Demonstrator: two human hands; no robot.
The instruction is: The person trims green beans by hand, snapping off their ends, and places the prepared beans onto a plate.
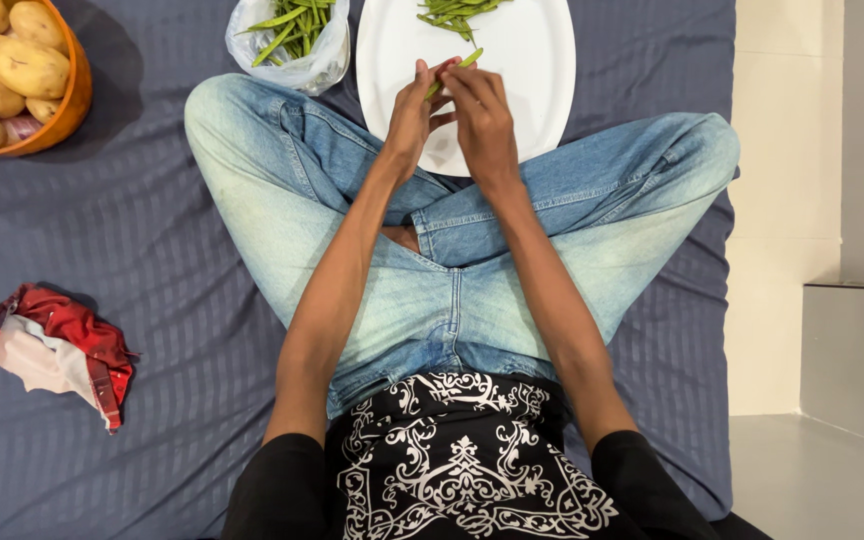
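A green bean (460, 66) is pinched between the fingertips of both hands, held just above the near part of a white oval plate (532, 80). Seen from the head camera looking straight down, the person sits cross-legged in pale blue jeans (432, 290) on a dark blue-grey striped cloth (152, 280), and the plate lies on the cloth just past the crossed shins, within easy reach.

The left hand (414, 112) grips the lower part of the bean, thumb and fingers closed around it. The right hand (480, 112) closes on the bean beside it, fingers curled over the top, so the two hands touch. The bean's upper tip sticks out beyond the fingers, tilted up and to the right. Holding it over the plate means anything dropped would probably land there rather than on the cloth.

At the far edge of the plate lies a small heap of green beans (452, 12), partly cut off by the frame. To the left of the plate, touching its rim, sits an open clear plastic bag (312, 62) with more beans (294, 25) inside.

Far left, an orange bowl (74, 100) holds potatoes (12, 65). Nearer the person, well apart on the left, lies a crumpled red and white cloth (62, 350). The floor at right is pale tile (812, 470).
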